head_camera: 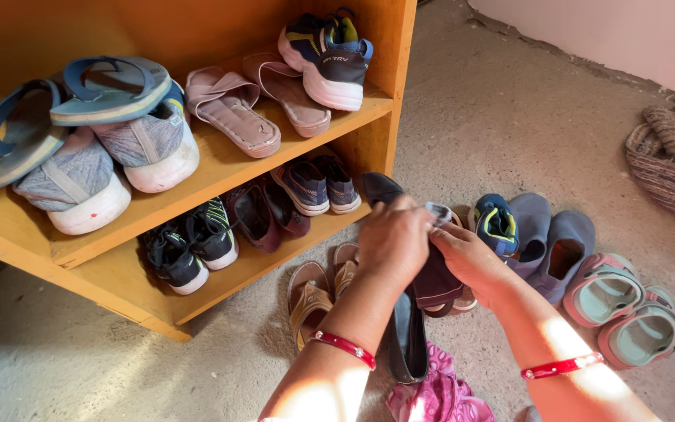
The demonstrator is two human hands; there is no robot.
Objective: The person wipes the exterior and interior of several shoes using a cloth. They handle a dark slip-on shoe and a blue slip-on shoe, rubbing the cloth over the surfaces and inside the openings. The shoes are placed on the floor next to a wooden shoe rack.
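Dark flat shoe (439, 277) held above floor (509, 117), beside wooden rack (220, 168). Left hand (392, 242) clenched over top, right hand (470, 258) grasping side. Better keep both holds firm, shoe level, clear of second dark shoe (406, 336) below.

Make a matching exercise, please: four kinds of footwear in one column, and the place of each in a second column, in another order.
Things:
1. blue flip-flops
2. pink slippers
3. black sneakers
4. pink-and-mint sandals

Places:
A. lower shelf, at its left end
B. on the floor, far right
C. upper shelf, on top of grey shoes
D. upper shelf, middle, beside the navy sneaker

Pairs: 1-C, 2-D, 3-A, 4-B
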